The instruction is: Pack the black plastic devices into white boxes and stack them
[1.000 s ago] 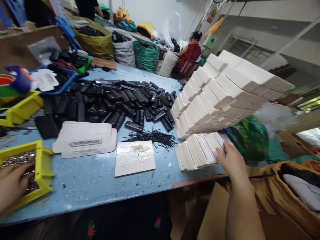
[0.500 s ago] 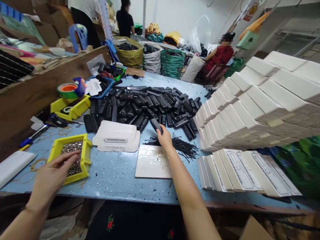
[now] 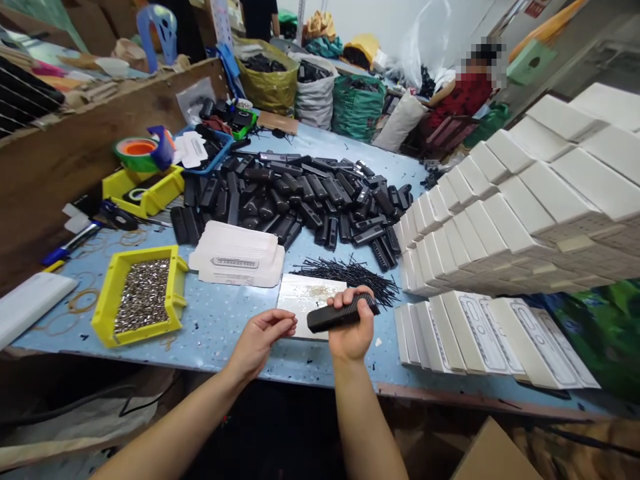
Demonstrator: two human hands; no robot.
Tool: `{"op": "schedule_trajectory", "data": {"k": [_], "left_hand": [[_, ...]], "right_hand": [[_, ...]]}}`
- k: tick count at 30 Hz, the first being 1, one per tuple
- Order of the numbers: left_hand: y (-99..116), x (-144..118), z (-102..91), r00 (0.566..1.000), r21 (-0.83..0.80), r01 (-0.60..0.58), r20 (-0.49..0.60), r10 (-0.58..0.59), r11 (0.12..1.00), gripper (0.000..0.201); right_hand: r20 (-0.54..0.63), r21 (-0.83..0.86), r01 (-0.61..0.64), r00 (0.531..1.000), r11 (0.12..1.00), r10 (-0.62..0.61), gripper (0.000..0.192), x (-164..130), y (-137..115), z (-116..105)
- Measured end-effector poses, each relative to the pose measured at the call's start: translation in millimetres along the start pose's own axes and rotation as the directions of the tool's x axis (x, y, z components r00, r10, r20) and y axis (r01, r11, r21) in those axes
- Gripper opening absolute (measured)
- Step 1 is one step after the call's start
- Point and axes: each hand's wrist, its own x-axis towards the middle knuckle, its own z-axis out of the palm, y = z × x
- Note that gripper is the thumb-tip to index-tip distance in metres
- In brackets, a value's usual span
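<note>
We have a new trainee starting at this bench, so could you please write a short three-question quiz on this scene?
1. True or false: the right hand grips a black plastic casing.
2. What fills the yellow bin at the table's near left?
3. The left hand is: A) in the bin, B) pinched near the casing, C) on the white boxes.

Key: 1 true; 2 small metal parts; 3 B.

Around your white tile [image 3: 305, 300]: bare blue tabletop [image 3: 220, 333] leftward, black pins [image 3: 350, 275] behind, white boxes [image 3: 450, 333] walling your right.
</note>
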Motion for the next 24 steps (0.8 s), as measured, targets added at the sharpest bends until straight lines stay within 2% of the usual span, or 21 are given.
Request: {"op": "schedule_trajectory", "data": {"k": [3, 5, 12, 15, 18, 19, 21, 22, 23, 24], "left_hand": [[-5.8, -1.7, 5.3, 1.0, -0.042, -0.006, -0.003, 0.006, 0.999, 0.028], [-7.7, -1.9, 9.0, 1.0, -0.062, -0.011, -0.003, 0.01, 0.998, 0.028], [-5.6, -1.5, 19.5, 0.998, -0.13, -0.058, -0.016, 0.056, 0.99, 0.036], [-14.5, -1.8, 23.3, 0.986, -0.121, -0.162, -0.059, 0.156, 0.979, 0.036], [-29.2, -2.2, 21.5, 0.926, 0.01, -0.363, -0.107, 0.362, 0.932, 0.03], [-32.4, -1.4, 18.0, 0.901, 0.1, -0.416, -0.092, 0.424, 0.904, 0.027], [-31.4, 3.6, 5.0, 0.864, 0.345, -0.481, 0.029, 0.503, 0.806, 0.018], [-26.3, 8.5, -4.6, 0.846, 0.485, -0.509, 0.128, 0.518, 0.711, 0.014], [-18.0, 15.1, -16.1, 0.823, 0.619, -0.537, 0.232, 0.519, 0.573, 0.015], [-7.0, 23.4, -29.0, 0.795, 0.733, -0.551, 0.316, 0.517, 0.399, 0.022]], "right_hand": [[-0.131, 0.111, -0.002, 0.991, 0.994, 0.016, 0.036, 0.2, 1.6, 19.0], [-0.187, 0.184, -0.024, 0.981, 0.983, 0.058, 0.037, 0.7, 3.1, 24.3], [-0.236, 0.306, -0.074, 0.96, 0.949, 0.151, 0.039, 1.4, 9.4, 21.2], [-0.29, 0.342, -0.075, 0.94, 0.937, 0.181, 0.04, 3.1, 12.9, 21.6], [-0.336, 0.336, -0.102, 0.916, 0.936, 0.22, 0.039, 4.9, 15.9, 22.0], [-0.331, 0.315, -0.118, 0.916, 0.942, 0.225, 0.038, 4.8, 17.0, 20.7], [-0.291, 0.23, -0.112, 0.94, 0.967, 0.179, 0.034, 2.9, 19.8, 14.1], [-0.259, 0.159, -0.064, 0.96, 0.985, 0.104, 0.032, 1.2, 21.8, 8.4], [-0.193, 0.061, 0.004, 0.981, 0.998, 0.008, 0.031, -0.6, 24.3, 1.2], [-0.084, -0.055, 0.087, 0.992, 0.995, -0.092, 0.03, -2.0, 27.2, -7.1]]}}
